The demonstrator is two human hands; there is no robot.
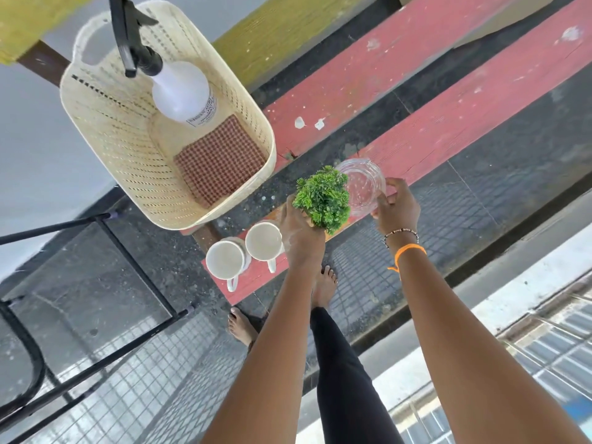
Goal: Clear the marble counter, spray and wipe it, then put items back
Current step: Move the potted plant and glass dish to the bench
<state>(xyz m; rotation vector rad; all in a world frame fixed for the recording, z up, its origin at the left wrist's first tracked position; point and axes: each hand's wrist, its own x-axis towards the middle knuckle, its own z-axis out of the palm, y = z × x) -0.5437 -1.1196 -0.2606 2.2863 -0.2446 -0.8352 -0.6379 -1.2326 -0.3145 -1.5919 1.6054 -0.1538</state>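
Dark speckled flooring is stretching under a weathered red surface [442, 123] made of long planks, with a second plank running beside it further off. On the near plank two white mugs [245, 251] are standing side by side, touching or nearly so, their handles pointing toward the person. A cream perforated basket [105, 129] is sitting at the plank's end, holding a white spray bottle [182, 91] with a black trigger head and a red checked cloth [219, 163] lying flat on its floor; the bottle's label is too small to read. The left hand [299, 232] is curling around the base of a small green plant [323, 197], whose pot is hidden behind the fingers and foliage. The right hand [397, 205] is pinching the rim of a clear glass jar [363, 184], tilted with its mouth toward the camera; whether the jar is resting on the plank or being held above it cannot be told. A black metal frame [105, 283] is being cut off at the left edge, and bare feet are partly hidden behind the arms.
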